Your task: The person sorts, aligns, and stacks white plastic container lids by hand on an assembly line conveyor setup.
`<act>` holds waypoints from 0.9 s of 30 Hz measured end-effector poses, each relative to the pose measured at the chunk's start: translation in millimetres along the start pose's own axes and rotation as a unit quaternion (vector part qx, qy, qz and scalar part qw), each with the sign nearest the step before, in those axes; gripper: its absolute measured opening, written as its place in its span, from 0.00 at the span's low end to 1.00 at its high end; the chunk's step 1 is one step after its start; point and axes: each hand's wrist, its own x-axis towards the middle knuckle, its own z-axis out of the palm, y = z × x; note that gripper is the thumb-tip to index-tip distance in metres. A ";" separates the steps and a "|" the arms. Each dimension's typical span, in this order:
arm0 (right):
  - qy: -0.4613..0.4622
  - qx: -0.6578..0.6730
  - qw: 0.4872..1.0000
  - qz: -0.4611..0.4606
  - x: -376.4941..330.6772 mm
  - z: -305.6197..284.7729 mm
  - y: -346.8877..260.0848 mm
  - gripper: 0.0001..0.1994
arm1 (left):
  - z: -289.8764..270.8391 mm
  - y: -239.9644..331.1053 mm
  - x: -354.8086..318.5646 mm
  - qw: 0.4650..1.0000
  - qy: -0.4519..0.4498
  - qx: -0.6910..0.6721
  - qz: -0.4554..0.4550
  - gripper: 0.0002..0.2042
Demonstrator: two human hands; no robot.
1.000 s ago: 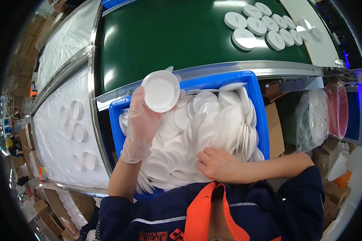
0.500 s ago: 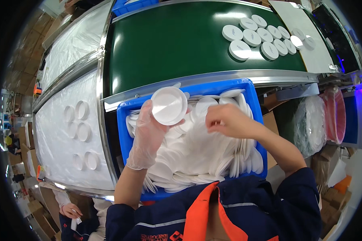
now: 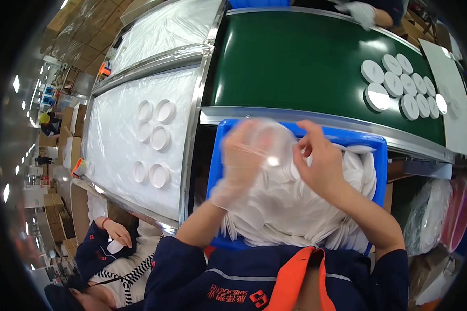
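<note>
My left hand [image 3: 239,158], in a clear glove and smeared by motion, holds a shallow round white cap [image 3: 275,141] above the far left part of a blue bin [image 3: 381,192]. The bin is heaped with thin white discs [image 3: 275,220]. Close to the cap's right side is my bare right hand [image 3: 320,165]. Its index finger is raised apart from the thumb, the other fingers are bent, and nothing shows between them.
Beyond the bin runs a green conveyor belt [image 3: 296,62] with several white round caps [image 3: 393,84] at its right. More caps [image 3: 161,139] sit on a film-covered table [image 3: 114,129] at left. A co-worker's gloved hand [image 3: 362,14] is across the belt; another co-worker's hand [image 3: 118,233] is at lower left.
The view has swung left. My left hand still has the cap, now tilted and blurred. My right hand has come up from over the discs to beside the cap, its index finger extended.
</note>
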 end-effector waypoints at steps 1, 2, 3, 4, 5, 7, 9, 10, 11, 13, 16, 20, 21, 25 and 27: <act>0.000 0.000 1.000 -0.003 -2.7 -1.7 -3.5 0.19 | -23.2 -19.3 12.4 0.998 0.017 0.034 -0.059 0.09; -0.027 -0.013 0.998 -0.052 -6.6 -10.3 -9.5 0.19 | -44.3 -35.4 15.8 0.973 0.054 -0.197 -0.110 0.10; -0.053 -0.030 0.994 -0.095 -13.3 -16.7 -8.1 0.19 | -65.7 -56.4 19.8 0.963 0.056 -0.237 -0.114 0.12; -0.158 -0.009 0.984 -0.081 -23.3 -20.6 -4.9 0.19 | -101.6 -100.8 20.2 0.954 0.045 -0.246 -0.166 0.13; -0.259 0.008 0.964 -0.058 -35.6 -23.2 3.4 0.19 | -127.0 -139.5 15.2 0.943 0.041 -0.227 -0.241 0.16; -0.437 0.069 0.892 -0.091 -57.1 -18.6 13.1 0.19 | -166.1 -203.5 -8.7 0.942 0.002 -0.218 -0.256 0.21; -0.543 -0.030 0.820 -0.179 -70.8 -6.2 12.5 0.15 | -176.8 -222.2 -10.6 0.927 -0.027 -0.270 -0.261 0.20; -0.535 -0.033 0.827 -0.166 -78.9 1.7 8.3 0.15 | -193.1 -229.8 -4.8 0.934 0.006 -0.116 -0.339 0.20; -0.497 -0.042 0.839 -0.219 -85.9 10.2 4.3 0.10 | -206.2 -234.9 1.8 0.914 0.044 0.044 -0.401 0.19; -0.450 -0.061 0.853 -0.257 -89.2 12.2 1.5 0.06 | -213.0 -231.1 9.1 0.872 -0.038 0.414 -0.260 0.19; -0.391 -0.108 0.870 -0.280 -96.1 -2.4 10.4 0.04 | -136.3 -152.4 31.9 0.738 0.002 0.640 -0.216 0.18; -0.332 -0.065 0.918 -0.206 -102.9 2.2 12.4 0.04 | 28.7 -52.7 85.2 0.977 -0.045 0.206 0.024 0.15; -0.317 -0.054 0.925 -0.202 -99.6 3.7 9.8 0.04 | 76.1 -14.2 89.8 0.972 -0.149 0.163 0.080 0.16; -0.272 -0.009 0.951 -0.148 -87.6 6.6 4.3 0.05 | 220.3 64.3 90.9 0.955 -0.209 0.151 0.147 0.29; -0.215 0.066 0.973 -0.041 -71.6 -17.8 6.2 0.04 | 248.7 71.9 97.8 0.949 -0.195 0.178 0.170 0.33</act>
